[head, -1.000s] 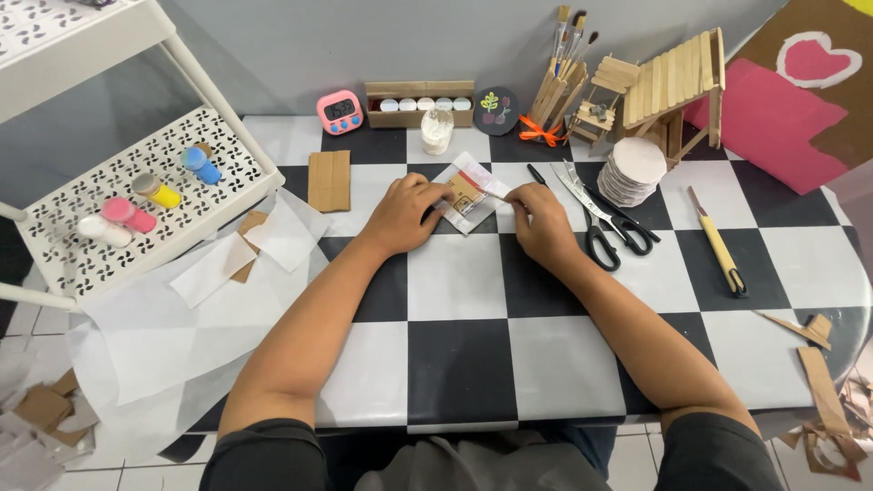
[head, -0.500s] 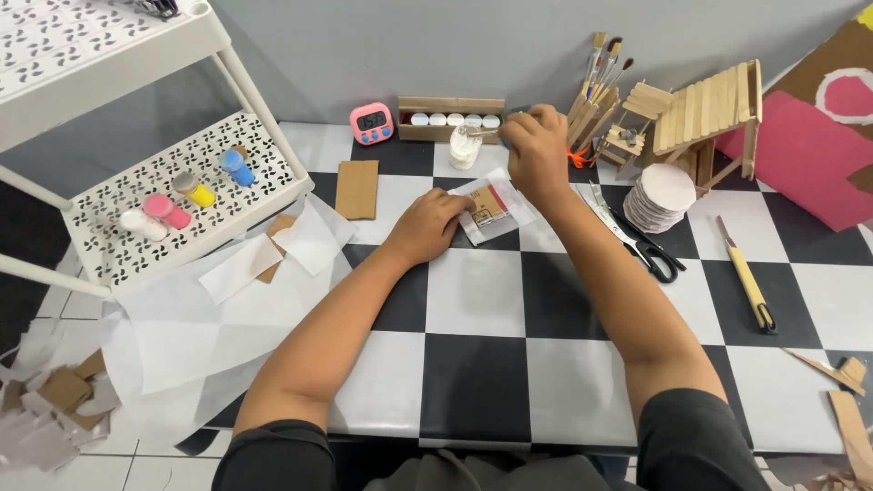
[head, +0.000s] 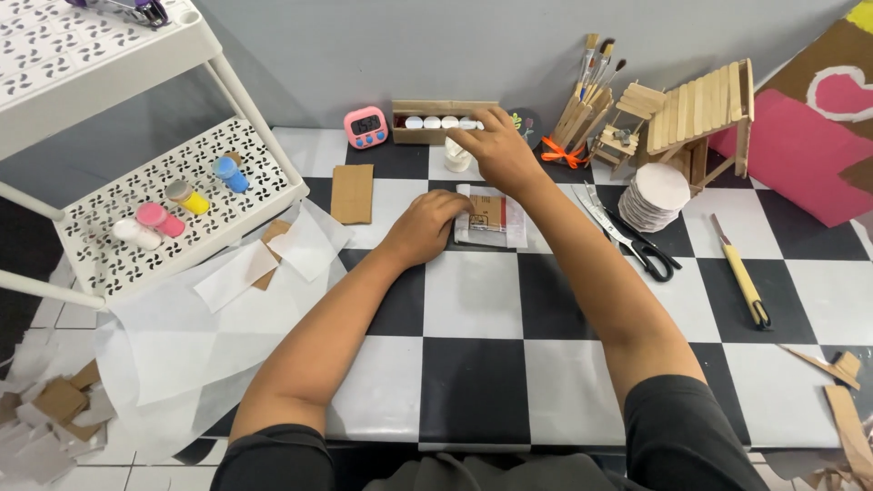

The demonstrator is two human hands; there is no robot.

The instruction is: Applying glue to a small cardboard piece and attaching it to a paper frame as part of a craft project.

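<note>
My left hand rests on the checkered table, its curled fingers holding down the left edge of a small cardboard piece lying on white paper. My right hand is stretched out at the back of the table. It lies over the top of a small white bottle, just in front of a wooden box of white-lidded jars. Whether its fingers grip the bottle is hidden.
Scissors, a yellow-handled cutter, a stack of white discs, a stick house, brushes and a pink timer lie around. A white cart with paint bottles stands left, tracing paper below it.
My right hand has left the cardboard piece and moved back and leftwards to the white bottle. My left hand has stayed on the piece.
</note>
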